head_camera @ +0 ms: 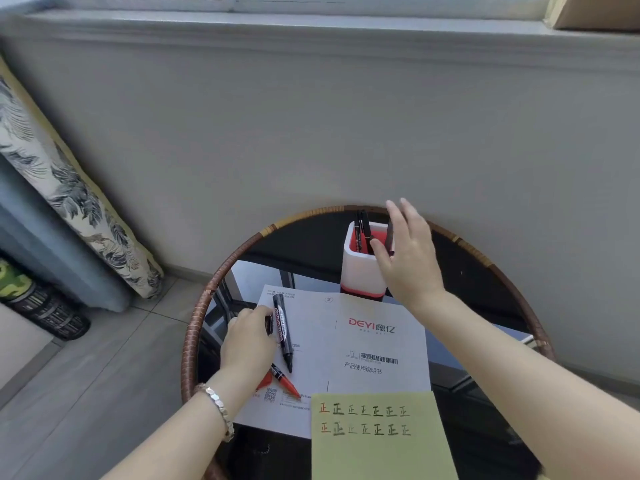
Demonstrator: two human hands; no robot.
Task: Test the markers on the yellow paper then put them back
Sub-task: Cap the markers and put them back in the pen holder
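Right hand (408, 258) hovering open over holder (360, 271); left hand (249, 337) pinching black marker (283, 330) left of holder. Best lifting clear, dropping tip-down; red marker (285, 381) waiting next.

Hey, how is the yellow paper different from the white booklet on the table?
The yellow paper carries two handwritten rows of characters; the white booklet has printed text and a red logo. A black marker and a red marker lie on the white booklet; none lies on the yellow paper. Both lie flat, the yellow paper overlapping the booklet's near edge.
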